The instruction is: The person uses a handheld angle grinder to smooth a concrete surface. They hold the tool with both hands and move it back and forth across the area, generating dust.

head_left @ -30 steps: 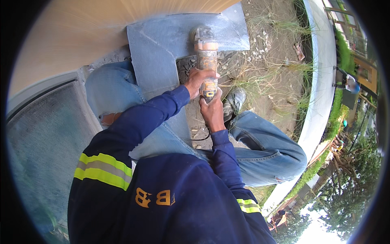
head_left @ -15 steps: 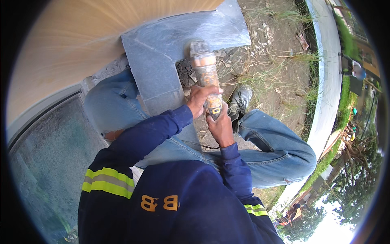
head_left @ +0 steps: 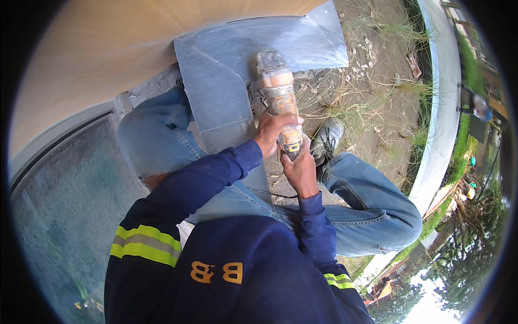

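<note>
From my far-off seat, I see the orange and grey power tool [head_left: 282,100] in the middle, its far end over the grey slab [head_left: 213,81], by the slab's inner corner. The left hand [head_left: 273,132] is wrapped round the tool's body, and the right hand [head_left: 300,169] is closed on its near end. I think 2 firm hands and slow, flat strokes work best here, with the cord [head_left: 283,196] well clear of the far end.

A dusty, orange-banded power tool [head_left: 281,99] slants leftward, its head [head_left: 271,61] over grey slabs [head_left: 213,89].
</note>
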`<state>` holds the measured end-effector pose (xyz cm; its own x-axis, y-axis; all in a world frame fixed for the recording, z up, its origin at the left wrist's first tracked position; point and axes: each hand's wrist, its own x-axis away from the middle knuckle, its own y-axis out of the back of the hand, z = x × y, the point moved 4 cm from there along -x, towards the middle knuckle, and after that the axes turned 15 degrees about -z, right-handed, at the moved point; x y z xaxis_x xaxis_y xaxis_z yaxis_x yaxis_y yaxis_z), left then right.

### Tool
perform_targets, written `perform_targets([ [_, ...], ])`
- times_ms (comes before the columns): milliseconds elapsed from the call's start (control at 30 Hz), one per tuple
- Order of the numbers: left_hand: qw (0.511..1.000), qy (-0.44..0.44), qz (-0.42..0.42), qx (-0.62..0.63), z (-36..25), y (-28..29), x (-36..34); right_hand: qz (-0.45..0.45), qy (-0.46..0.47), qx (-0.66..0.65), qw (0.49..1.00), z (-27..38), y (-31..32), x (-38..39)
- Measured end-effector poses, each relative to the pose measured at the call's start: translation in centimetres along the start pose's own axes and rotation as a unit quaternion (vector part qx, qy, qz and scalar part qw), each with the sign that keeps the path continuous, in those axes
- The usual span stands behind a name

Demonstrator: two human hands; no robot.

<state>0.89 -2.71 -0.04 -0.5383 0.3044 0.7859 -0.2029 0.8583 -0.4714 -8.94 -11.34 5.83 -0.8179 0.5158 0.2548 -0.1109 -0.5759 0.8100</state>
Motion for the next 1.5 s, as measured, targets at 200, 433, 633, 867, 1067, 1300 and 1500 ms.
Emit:
perform_targets([
  [200,0.999,0.021,0.046,-0.017,-1.7,-1.8,-2.4,-0.031,-0.026,-0.009,0.999,0.6,-0.8,-2.1],
  [433,1.0,-0.006,0.003,0.026,-1.6,0.4,-1.4,-0.003,0.025,0.007,1.0,1.2,-0.9,-1.8],
  [633,0.999,0.009,0.04,-0.027,-2.7,-1.5,-2.6,-0.039,-0.01,-0.018,0.999,1.2,-1.4,-2.4],
  [867,0.999,-0.026,0.012,0.036,-3.0,-0.2,-2.2,0.003,0.033,0.012,0.999,2.6,-0.7,-3.2],
  [1067,0.999,0.003,0.034,-0.019,-3.2,-1.9,-3.2,-0.038,-0.006,-0.015,0.999,2.0,-1.0,-3.2],
  [1300,0.999,-0.02,0.008,0.048,-3.8,-0.2,-2.6,0.01,0.014,0.007,1.0,3.2,-0.9,-3.9],
  [1500,0.999,0.012,0.038,-0.005,-4.3,-1.8,-3.1,-0.04,0.004,-0.019,0.999,3.0,-1.1,-3.8],
])
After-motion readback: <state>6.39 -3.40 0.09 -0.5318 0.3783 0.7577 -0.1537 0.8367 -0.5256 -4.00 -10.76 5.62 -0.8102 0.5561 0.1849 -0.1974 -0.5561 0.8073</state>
